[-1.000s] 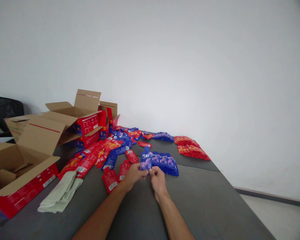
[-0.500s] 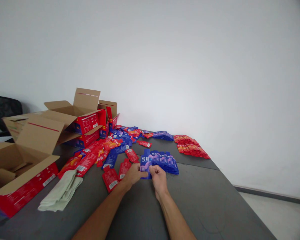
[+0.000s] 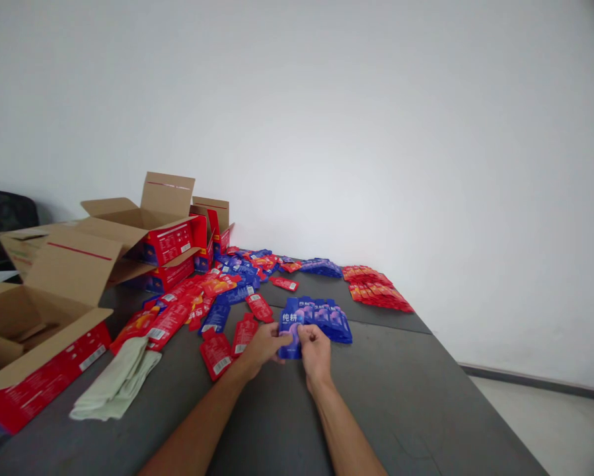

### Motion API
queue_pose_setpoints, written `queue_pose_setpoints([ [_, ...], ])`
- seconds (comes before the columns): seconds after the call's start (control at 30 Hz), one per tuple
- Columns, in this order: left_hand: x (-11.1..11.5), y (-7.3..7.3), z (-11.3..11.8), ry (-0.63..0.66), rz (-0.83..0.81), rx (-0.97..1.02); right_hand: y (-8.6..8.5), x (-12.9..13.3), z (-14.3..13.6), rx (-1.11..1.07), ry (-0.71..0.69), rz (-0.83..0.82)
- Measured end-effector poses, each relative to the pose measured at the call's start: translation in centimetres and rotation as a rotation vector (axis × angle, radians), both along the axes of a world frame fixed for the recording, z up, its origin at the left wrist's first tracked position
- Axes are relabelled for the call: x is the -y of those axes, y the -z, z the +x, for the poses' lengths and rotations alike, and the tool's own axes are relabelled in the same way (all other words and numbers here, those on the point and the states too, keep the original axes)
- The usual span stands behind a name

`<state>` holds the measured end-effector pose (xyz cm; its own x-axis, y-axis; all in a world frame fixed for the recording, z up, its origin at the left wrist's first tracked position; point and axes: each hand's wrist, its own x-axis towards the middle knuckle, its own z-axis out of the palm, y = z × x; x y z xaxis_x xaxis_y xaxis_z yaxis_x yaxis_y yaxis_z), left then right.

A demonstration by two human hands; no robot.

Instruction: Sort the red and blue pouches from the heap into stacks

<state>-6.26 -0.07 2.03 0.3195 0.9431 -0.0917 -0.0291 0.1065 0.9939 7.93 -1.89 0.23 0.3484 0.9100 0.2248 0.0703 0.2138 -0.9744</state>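
Between my two hands is a blue pouch [image 3: 290, 322] with its printed front toward me and its narrow neck at the top. My left hand [image 3: 264, 345] pinches its left edge, thumb across the front. On the other edge, the fingers of my right hand [image 3: 315, 347] are closed on it. Just behind, a row of overlapping blue pouches [image 3: 334, 320] lies on the dark table [image 3: 386, 390]. Left of my hands lie a few red pouches [image 3: 216, 354], barcode side up, and a single blue pouch [image 3: 214, 318].
Open cardboard boxes [image 3: 172, 244] stand at the left, another box [image 3: 53, 370] nearer me. A folded pale cloth [image 3: 115, 383] lies beside it. Mixed loose pouches [image 3: 234, 268] are heaped at centre left. Red pouches [image 3: 378, 291] and more blue ones [image 3: 321, 266] lie in rows toward the wall.
The blue pouch sits slightly lower and more to the right in my hands, and my left fingers have shifted on it. The whole view has moved a little.
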Motion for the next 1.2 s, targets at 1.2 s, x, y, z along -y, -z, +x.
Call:
queue_pose_setpoints([
  [1.2, -7.2, -0.8, 8.8, -0.112, 0.402, -0.650, 2.7, -2.5, 4.6, 0.945, 0.395, -0.137],
])
